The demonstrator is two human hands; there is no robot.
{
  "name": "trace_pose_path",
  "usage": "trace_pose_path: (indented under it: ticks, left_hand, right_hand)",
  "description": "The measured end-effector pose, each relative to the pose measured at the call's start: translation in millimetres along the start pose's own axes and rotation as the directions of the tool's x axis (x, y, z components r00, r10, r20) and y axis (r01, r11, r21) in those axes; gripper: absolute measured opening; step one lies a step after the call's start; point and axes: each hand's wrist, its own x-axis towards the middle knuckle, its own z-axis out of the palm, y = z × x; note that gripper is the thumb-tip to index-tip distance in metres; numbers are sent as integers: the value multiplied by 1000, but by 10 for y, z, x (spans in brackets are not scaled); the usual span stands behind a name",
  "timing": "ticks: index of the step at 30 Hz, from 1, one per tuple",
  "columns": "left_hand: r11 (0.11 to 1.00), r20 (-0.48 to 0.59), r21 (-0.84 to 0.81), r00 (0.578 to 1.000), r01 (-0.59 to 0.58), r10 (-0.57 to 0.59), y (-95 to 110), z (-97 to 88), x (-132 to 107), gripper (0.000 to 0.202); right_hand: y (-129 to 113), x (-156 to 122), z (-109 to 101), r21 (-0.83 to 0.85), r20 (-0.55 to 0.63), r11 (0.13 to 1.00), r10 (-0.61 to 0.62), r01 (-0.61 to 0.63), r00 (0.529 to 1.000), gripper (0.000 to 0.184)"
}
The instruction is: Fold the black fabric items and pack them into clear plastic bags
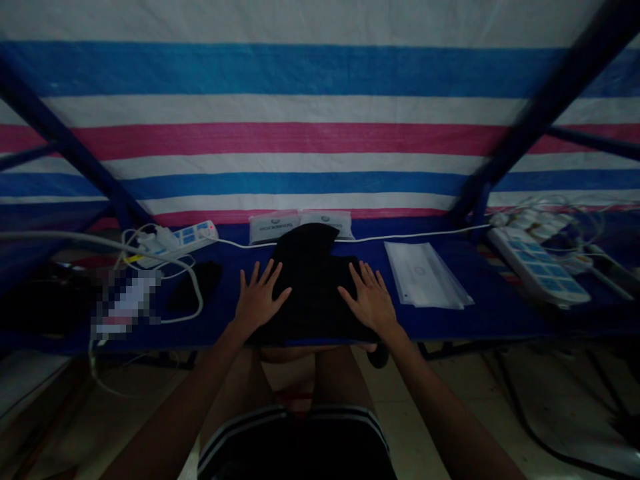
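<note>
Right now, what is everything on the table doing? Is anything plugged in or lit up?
Left hand: open, flat on the black garment.
Right hand: open, flat on the black garment.
Black garment: folded, lying under both hands.
Left power strip: plugs in, red light on.
Right power strip: lying on the table, light not visible.
Clear plastic sleeve: lying flat.

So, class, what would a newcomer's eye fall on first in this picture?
The blue, white and pink striped tarpaulin fills the top of the view. Below it, on a dark blue table, a black cloth garment lies under the person's spread left hand and right hand.
</note>
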Motion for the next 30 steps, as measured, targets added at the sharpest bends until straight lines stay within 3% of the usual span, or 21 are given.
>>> trace_pose_path:
  ticks: [10, 15, 22, 30]
  left_hand:
    - [994, -36, -91, 998, -58, 55, -33, -59, -17, 65]
    - [958, -97, -249, 988, -140, 120, -81, -99, -44, 56]
    - [922, -165, -339, 977, -186, 136, -92, -128, -58, 47]
    - [886, -212, -410, 967, -217, 139, -93, -144, -80, 35]
  right_hand:
    - [10, -7, -14, 48, 12, 999, 8, -9, 1000, 78]
    - [87, -34, 9, 193, -65, 981, 6, 7, 998, 77]
    - [160, -67, -47, 425, -161, 904, 22, 49, 987, 66]
    - [155, -154, -119, 525, -224, 846, 28, 97, 974, 51]
